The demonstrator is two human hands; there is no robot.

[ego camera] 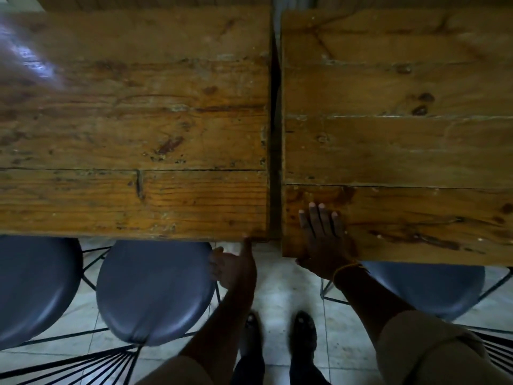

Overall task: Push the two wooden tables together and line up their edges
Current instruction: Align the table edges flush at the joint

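Note:
Two plank-topped wooden tables stand side by side, the left table (133,129) and the right table (397,140), with a narrow dark gap (275,151) between them. The right table's near edge sits closer to me than the left one's, so the near edges are offset. My left hand (234,263) is below the left table's near right corner, thumb touching its edge, fingers curled underneath. My right hand (323,234) lies flat on the right table's near left corner, fingers spread on top and the thumb down at the table's edge.
Blue round-seated wire chairs are tucked under the tables: one at far left (36,290), one beside my left hand (155,293), one under the right table (427,290). My dark shoes (277,334) stand on pale tiled floor (280,282) between the chairs.

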